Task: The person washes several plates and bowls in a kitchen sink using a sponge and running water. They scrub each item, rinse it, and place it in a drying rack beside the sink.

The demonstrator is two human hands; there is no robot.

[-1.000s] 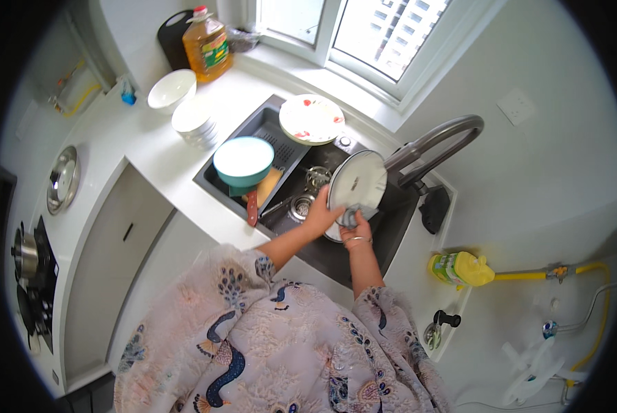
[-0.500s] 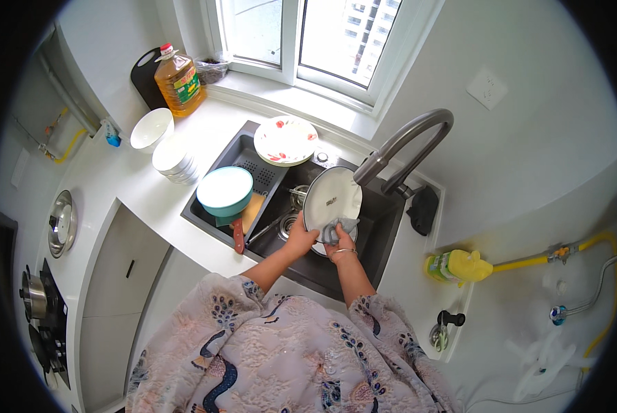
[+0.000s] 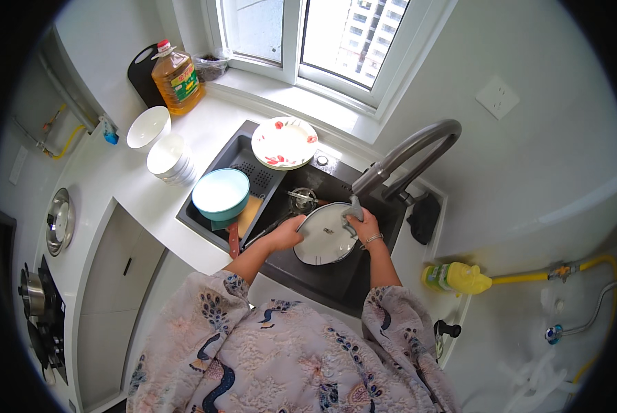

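You are holding a white, dark-rimmed dish (image 3: 326,237) over the right half of the sink (image 3: 344,288), between its near edge and the faucet (image 3: 372,177); your hands are apart from each other, both clamped on the dish, the left hand (image 3: 286,235) gripping its left rim, the right hand (image 3: 363,226) pressing a grey cloth (image 3: 354,208) to its far-right rim; the dish is lying between the two, its bulk reaching back toward you; it is looking round, so no true long axis is showing, though the tilt is stretching it from far right to near left; neither hand is standing nearer, since both are touching it; the faucet is hanging just beyond the cloth, contact unclear; a teal bowl (image 3: 221,196) is sitting by the sink's near-left corner, a brown handle (image 3: 233,241) crossing the near edge beside it; a flowered plate (image 3: 284,142) is resting along the far edge.
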